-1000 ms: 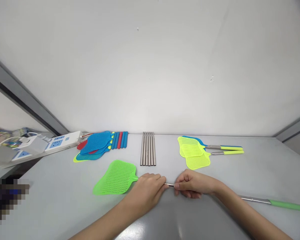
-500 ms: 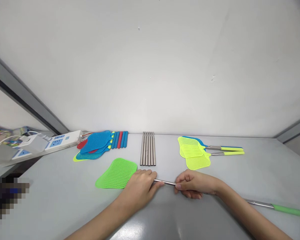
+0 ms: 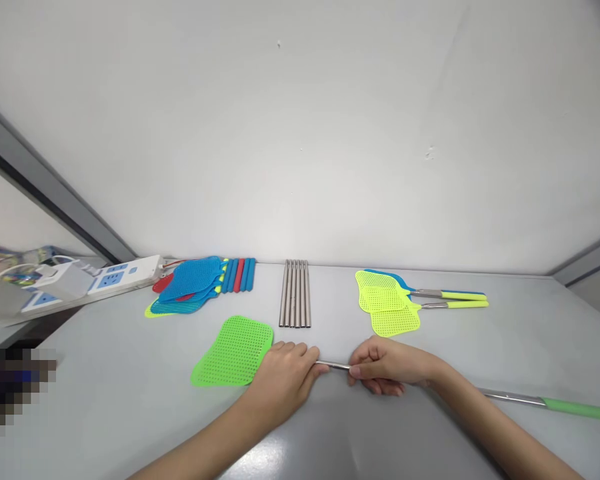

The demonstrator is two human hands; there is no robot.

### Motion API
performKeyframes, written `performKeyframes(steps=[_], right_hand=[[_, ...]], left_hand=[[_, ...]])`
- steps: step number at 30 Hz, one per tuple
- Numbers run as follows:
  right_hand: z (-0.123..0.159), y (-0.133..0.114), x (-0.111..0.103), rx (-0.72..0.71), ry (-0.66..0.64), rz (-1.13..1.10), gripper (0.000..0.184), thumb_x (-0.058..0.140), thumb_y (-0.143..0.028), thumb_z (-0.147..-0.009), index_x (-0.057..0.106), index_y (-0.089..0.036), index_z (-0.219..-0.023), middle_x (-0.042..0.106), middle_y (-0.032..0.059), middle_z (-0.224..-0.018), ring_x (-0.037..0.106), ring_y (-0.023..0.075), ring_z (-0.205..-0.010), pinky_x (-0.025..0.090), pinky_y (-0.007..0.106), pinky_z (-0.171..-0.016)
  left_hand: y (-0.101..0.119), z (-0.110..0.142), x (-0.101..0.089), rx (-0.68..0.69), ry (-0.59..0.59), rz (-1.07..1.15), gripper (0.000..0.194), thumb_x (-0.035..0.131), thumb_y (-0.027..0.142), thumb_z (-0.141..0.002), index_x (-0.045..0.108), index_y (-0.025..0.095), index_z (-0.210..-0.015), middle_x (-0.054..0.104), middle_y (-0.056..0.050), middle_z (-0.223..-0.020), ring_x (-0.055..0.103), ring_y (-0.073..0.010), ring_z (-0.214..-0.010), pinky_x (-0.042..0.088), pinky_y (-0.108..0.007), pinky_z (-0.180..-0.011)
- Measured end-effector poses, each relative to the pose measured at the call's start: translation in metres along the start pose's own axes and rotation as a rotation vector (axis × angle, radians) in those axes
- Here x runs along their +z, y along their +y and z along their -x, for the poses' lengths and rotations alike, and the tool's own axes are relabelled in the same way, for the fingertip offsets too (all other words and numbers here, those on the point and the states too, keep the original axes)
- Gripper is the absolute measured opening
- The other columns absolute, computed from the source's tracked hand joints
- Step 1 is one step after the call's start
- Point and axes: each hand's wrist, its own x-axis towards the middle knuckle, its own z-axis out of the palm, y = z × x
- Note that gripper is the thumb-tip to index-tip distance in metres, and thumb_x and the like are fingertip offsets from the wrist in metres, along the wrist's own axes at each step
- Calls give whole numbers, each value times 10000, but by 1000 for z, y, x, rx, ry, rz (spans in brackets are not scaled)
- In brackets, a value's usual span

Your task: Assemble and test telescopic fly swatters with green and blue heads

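Note:
A green fly swatter [image 3: 236, 352] lies across the front of the table, its mesh head on the left and its green grip [image 3: 577, 408] far to the right. My left hand [image 3: 291, 370] is closed around the shaft close to the head and hides the joint there. Farther along, my right hand [image 3: 387, 367] pinches the same thin metal rod [image 3: 336, 365] between thumb and fingers. A short stretch of bare rod shows between the two hands. Under my right forearm part of the shaft is hidden.
Several metal tubes [image 3: 295, 293] lie side by side at the back. To their left are blue, red and yellow swatter heads [image 3: 195, 277] and coloured grips [image 3: 240, 275]. Yellow and blue swatters [image 3: 387, 303] lie at the right, and a power strip [image 3: 125, 275] at the left.
My left hand has shifted slightly right along the rod, so the gap between the hands is shorter. The green grip has moved a little left and up in view.

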Motion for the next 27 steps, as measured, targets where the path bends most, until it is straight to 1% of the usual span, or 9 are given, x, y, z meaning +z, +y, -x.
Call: performKeyframes(steps=[5,8,10,12,14,18,23,27], right_hand=[[3,-5,6,2,2,40,261,499,-354,-796,602,-122,-732,474,-53,-486,414,41,-327,295,138,-288],[3,-8,18,33,59,150,286,458,-346,-817,580,-125,-683,481,-45,-489,418,41,-322,296,139,-295],[2,-9,27,2,90,195,321,438,-381,-833,579,-127,-697,498,-37,-521,418,37,-336,308,139,-314],[-1,-10,34,-19,26,171,345,439,-416,-834,566,-128,-694,489,-41,-516,394,35,-332,324,150,-330],[-4,-9,39,-51,13,158,364,437,-432,-838,564,-126,-688,457,-48,-508,381,35,-354,324,151,-352],[-6,-9,37,-89,20,120,376,466,-446,-827,577,-119,-679,399,-56,-497,366,37,-403,304,147,-385],[-6,-8,32,-69,9,108,387,473,-463,-821,592,-116,-697,402,-54,-506,366,39,-419,310,147,-396],[-6,-7,33,-73,3,123,394,454,-461,-833,593,-117,-703,402,-57,-498,361,36,-401,297,148,-385]], left_hand=[[4,4,2,27,-31,45,269,344,295,-905,511,186,-726,589,-5,-693,561,-183,-652,380,-296,-592],[10,8,6,52,-31,56,249,339,267,-901,507,187,-737,591,-7,-706,561,-184,-660,383,-293,-589],[15,12,8,92,-36,75,211,354,233,-887,505,189,-745,592,-8,-728,554,-180,-670,387,-288,-595],[19,14,9,133,-54,86,149,392,189,-855,502,189,-755,594,-9,-753,548,-178,-681,391,-284,-604],[20,15,10,150,-76,85,117,409,164,-836,497,187,-762,597,-10,-769,543,-180,-680,395,-285,-601],[20,14,12,147,-101,71,141,376,166,-853,491,182,-774,596,-19,-770,543,-194,-674,406,-306,-596],[23,12,12,115,-108,71,136,372,159,-851,493,181,-792,596,-28,-783,546,-210,-692,418,-330,-613],[27,13,8,81,-129,105,152,363,157,-855,496,176,-782,593,-39,-805,538,-208,-715,424,-339,-647]])
